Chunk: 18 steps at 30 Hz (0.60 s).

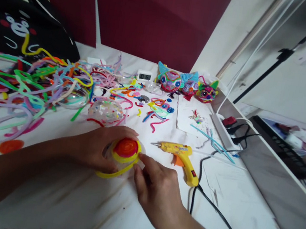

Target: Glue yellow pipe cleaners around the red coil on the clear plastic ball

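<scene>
My left hand [101,145] is wrapped around a clear plastic ball [129,166] on the white table. An orange coil with a red edge [126,147] covers the ball's top. A yellow pipe cleaner [118,174] curves around that coil, its loose end sweeping below my left thumb. From the other side, my right hand [156,180] presses thumb and index finger together at the yellow pipe cleaner along the ball's edge. A yellow hot glue gun [178,149] lies just beyond my right hand, its nozzle pointing left toward the ball.
Tangled pipe cleaners [30,89] spread across the left side near a black bag [23,24]. Decorated balls [171,81] and a small digital clock [144,75] stand at the back. A power strip [222,130] lies by the right-hand ledge; a black cord [219,209] crosses the table.
</scene>
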Each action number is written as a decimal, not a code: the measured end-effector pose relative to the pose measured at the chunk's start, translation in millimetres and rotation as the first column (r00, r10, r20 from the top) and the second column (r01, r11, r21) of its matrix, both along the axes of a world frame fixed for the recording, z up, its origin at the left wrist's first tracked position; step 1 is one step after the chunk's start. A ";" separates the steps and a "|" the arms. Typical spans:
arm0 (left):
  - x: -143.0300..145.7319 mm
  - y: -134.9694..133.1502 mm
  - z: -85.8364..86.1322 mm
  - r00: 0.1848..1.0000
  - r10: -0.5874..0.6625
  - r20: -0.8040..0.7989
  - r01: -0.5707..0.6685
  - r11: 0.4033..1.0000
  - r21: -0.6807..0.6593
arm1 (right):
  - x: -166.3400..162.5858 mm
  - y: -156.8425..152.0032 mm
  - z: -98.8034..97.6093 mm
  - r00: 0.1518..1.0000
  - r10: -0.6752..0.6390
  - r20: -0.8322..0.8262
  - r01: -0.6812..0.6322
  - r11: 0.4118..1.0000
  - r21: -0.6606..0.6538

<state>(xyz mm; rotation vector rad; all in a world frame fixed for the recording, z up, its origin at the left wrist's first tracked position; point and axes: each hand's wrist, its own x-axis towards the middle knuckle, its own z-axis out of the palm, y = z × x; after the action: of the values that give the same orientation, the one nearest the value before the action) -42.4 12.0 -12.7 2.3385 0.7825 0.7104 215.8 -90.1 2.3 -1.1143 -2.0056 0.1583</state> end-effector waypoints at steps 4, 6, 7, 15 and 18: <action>5.1 -4.7 -11.0 0.997 0.013 0.074 -0.011 0.999 -0.030 | -1.9 -1.2 1.5 1.000 -0.012 0.017 0.012 1.000 0.018; 8.6 -7.3 -12.2 0.995 0.007 0.098 -0.003 0.999 -0.038 | -1.6 -1.6 1.8 1.000 -0.023 0.019 0.023 0.999 0.025; 10.1 -8.3 -12.6 0.995 0.004 0.095 0.000 0.999 -0.046 | -1.4 -1.7 1.9 0.999 -0.027 0.021 0.026 0.999 0.028; 14.5 -12.6 -22.4 0.994 0.018 0.112 -0.015 1.000 -0.026 | -1.1 -4.0 3.2 0.998 -0.057 0.019 0.057 0.998 0.037; 17.8 -18.5 -16.3 0.994 0.041 0.101 -0.036 0.998 -0.059 | -0.7 -4.4 3.4 0.997 -0.076 0.026 0.075 0.997 0.034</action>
<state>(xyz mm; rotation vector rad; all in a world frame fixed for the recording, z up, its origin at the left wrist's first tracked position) -24.6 -6.5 -29.0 2.2229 0.7941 0.8066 215.1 -94.6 5.7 -1.1747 -1.9801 0.0706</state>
